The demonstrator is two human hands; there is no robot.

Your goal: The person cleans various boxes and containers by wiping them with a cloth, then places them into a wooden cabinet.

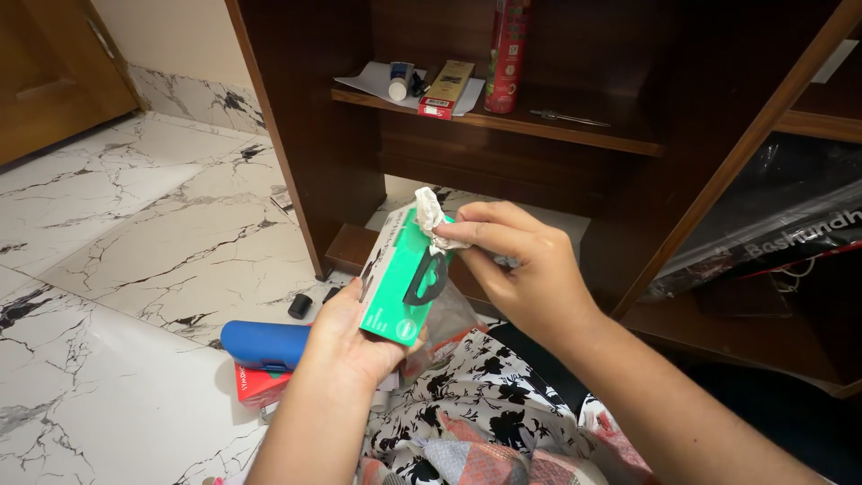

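1. The left hand [355,337] is closed round the lower end of one green carton [400,274], palm beneath and thumb along the side, which keeps it tilted up in front of the person
2. The right hand [521,260] has its fingertips pinched shut on one crumpled white tissue [431,216], held touching the carton's upper end; whether it is being drawn out or pressed against the face cannot be told
3. The carton is thus in the air between both hands, above the lap, steadied below so that the other hand can work at the top
4. A floral black-and-white cloth [476,395] lies over the lap under the hands, with a clear plastic wrapper [449,319] just behind the carton
5. On the marble floor [135,233], left of the left wrist: one blue cylinder [265,344] lying on its side over one red packet [256,384], and one small black cap [300,306] near them
6. The dark wooden shelf [539,121] beyond carries one red spray can [507,54] standing upright, one gold box [446,83], one small white bottle [400,83] and a thin metal tool [567,117], all well apart from the hands
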